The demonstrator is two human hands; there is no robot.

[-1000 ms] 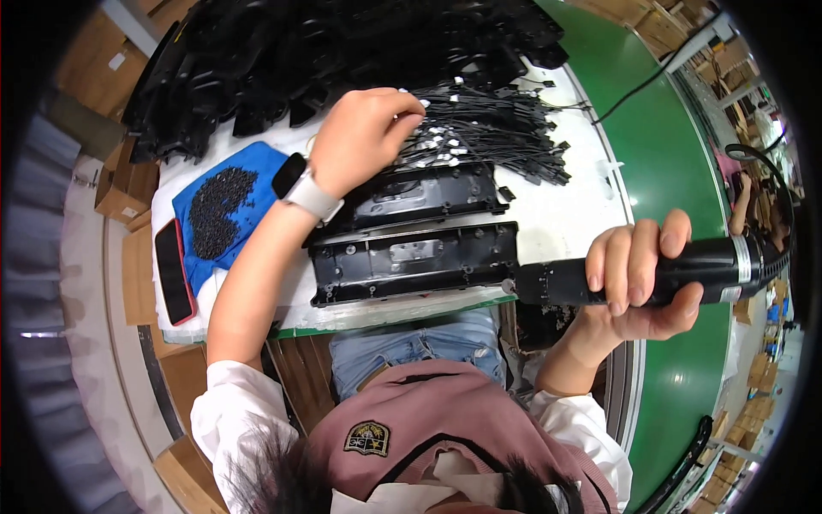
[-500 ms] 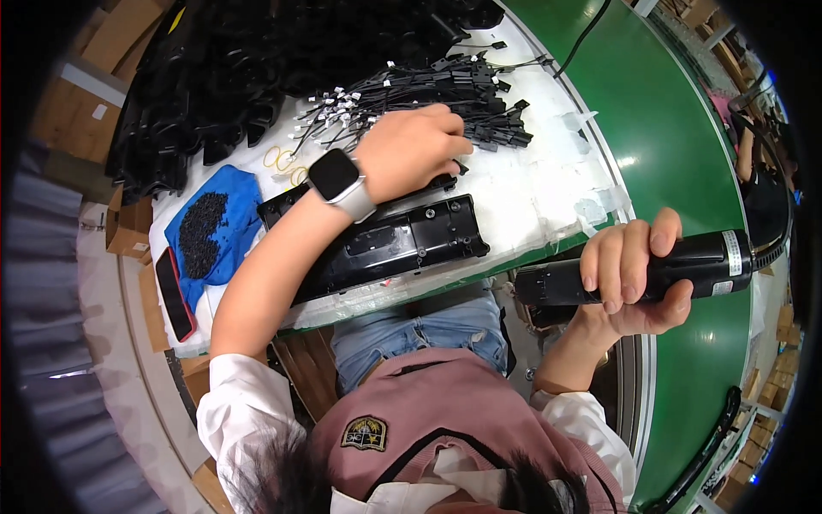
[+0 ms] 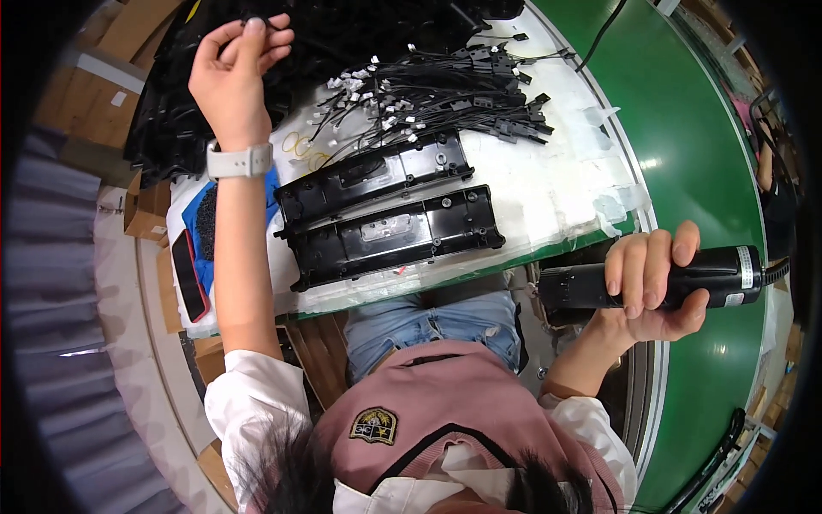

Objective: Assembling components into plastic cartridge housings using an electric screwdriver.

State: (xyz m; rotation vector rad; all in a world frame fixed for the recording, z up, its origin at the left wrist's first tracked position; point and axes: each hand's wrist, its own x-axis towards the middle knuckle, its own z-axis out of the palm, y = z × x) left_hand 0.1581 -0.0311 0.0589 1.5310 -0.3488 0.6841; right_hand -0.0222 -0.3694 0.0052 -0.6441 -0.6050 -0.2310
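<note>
My right hand (image 3: 648, 278) is wrapped round a black corded electric screwdriver (image 3: 591, 285), held level past the near right corner of the white worktop. At the far left, my left hand (image 3: 235, 73) reaches over a heap of black plastic housings (image 3: 360, 38). Its thumb and fingers are pinched together; what lies between them, if anything, blends into the dark heap. Two long black plastic shells, a near shell (image 3: 398, 236) and a far shell (image 3: 377, 176), lie side by side, hollow side up. Behind them spreads a bundle of black cables (image 3: 454, 90) with white connectors.
Small black screws (image 3: 206, 224) lie on a blue cloth (image 3: 272, 193), partly behind my left forearm, beside a red-edged phone (image 3: 188, 274). Yellow rubber bands (image 3: 301, 147) lie near the cables. A green surface (image 3: 676, 163) runs along the right. Cardboard boxes (image 3: 81, 111) stand at left.
My left hand has moved from above the shells and cables, leftward and away, to the black heap. Both shells now show fully. The right hand keeps its hold on the screwdriver.
</note>
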